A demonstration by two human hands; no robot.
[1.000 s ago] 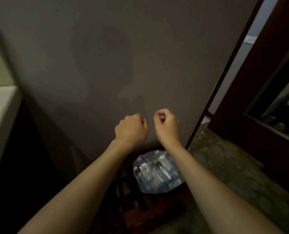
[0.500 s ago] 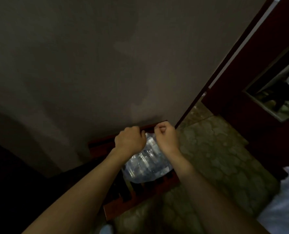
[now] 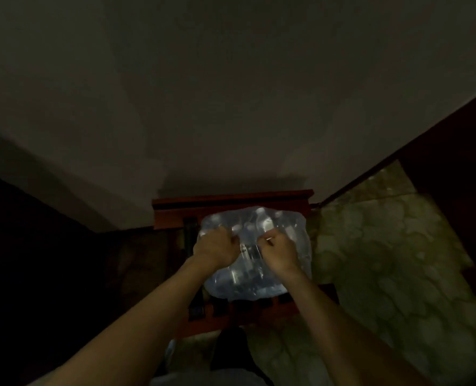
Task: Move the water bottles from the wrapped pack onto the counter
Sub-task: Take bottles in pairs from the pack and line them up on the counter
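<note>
A pack of clear water bottles wrapped in shiny plastic film (image 3: 255, 277) lies on a low reddish-brown slatted wooden rack (image 3: 231, 203) against the wall. My left hand (image 3: 216, 249) rests on the pack's upper left, fingers curled into the wrap. My right hand (image 3: 280, 250) sits on the upper right, fingers pinched on the film. Both hands touch the pack's top. Single bottles show only as blurred shapes through the plastic. No counter is in view.
A plain grey wall (image 3: 231, 93) fills the upper view. Mottled green stone floor (image 3: 384, 260) spreads to the right. A dark wooden door frame (image 3: 454, 129) runs diagonally at the right. Dark furniture (image 3: 22, 246) stands at the left.
My view has tilted down and my hands have dropped from in front of the wall onto the pack. Both fists now grip the plastic wrap.
</note>
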